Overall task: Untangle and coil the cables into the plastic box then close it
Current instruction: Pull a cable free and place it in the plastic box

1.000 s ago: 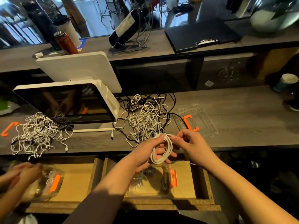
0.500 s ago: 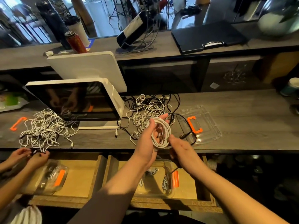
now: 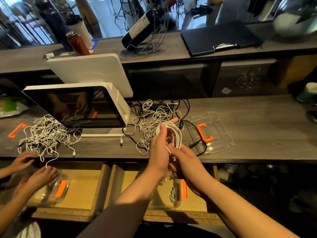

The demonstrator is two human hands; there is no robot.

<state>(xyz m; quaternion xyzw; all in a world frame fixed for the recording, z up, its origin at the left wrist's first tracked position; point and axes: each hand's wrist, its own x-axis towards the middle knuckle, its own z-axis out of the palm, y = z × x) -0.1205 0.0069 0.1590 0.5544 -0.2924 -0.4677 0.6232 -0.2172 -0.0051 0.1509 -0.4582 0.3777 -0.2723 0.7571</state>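
Above the grey tabletop (image 3: 248, 107) edge, our left hand (image 3: 158, 152) grips the coiled white cable (image 3: 175, 133); our right hand (image 3: 186, 162) fingers pinch its lower end.

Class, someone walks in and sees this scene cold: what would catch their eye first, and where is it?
Centre front, the left hand and right hand hold a white cable coil. Behind it, a tangled cable pile sprawls on the counter; to its right lies a clear lid with an orange handle.
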